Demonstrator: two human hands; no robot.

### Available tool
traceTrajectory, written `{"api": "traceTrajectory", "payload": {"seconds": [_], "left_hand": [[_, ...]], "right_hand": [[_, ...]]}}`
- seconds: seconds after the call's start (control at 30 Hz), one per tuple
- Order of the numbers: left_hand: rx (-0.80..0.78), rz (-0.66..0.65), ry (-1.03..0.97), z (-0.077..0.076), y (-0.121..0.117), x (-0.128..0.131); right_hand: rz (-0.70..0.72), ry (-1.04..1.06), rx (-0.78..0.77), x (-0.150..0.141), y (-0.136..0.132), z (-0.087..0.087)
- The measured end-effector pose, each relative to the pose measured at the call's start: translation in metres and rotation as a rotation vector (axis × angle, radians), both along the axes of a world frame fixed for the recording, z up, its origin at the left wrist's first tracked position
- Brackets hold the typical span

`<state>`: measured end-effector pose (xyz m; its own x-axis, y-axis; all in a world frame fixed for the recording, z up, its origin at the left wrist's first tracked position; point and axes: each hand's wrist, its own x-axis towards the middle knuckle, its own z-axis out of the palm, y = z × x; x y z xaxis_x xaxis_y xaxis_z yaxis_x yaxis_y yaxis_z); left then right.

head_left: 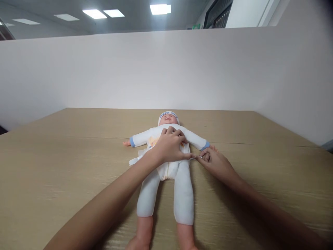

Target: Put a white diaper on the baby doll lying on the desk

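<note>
A baby doll (pixel 184 194) lies on its back, head away from me, in a white suit with blue cuffs and a lettered headband. Around its hips is a white diaper (pixel 168 172) with a printed front. My left hand (pixel 170 146) lies over the doll's belly and the diaper front, fingers spread and bent, thumb stretched to the right. Beside the doll's right-side hip in view, my right hand (pixel 212 160) pinches a small white diaper tab (pixel 194 157), close to my left thumb tip. Another diaper tab (pixel 134 161) sticks out loose on the left.
The doll lies on a wood-coloured tabletop (pixel 78 166) with a thin seam across it. A white partition wall (pixel 156 69) stands behind the far edge and continues along the right side. Ceiling lights show above the partition.
</note>
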<state>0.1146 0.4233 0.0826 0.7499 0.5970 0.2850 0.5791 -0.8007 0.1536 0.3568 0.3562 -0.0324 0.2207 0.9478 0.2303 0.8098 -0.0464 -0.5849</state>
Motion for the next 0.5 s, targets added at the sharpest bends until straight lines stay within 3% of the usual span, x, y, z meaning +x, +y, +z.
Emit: {"api": "traceTrajectory", "payload": {"seconds": [0.17,0.37,0.5], "left_hand": [[0.027,0.005,0.015,0.000,-0.003,0.001],[0.028,0.005,0.007,-0.001,-0.002,0.001],[0.020,0.012,0.006,0.000,-0.003,0.001]], "right_hand": [[0.063,0.092,-0.050,0.000,-0.001,0.007],[0.239,0.782,-0.022,0.002,-0.002,0.017],[0.252,0.895,0.008,-0.002,0.005,0.017]]}}
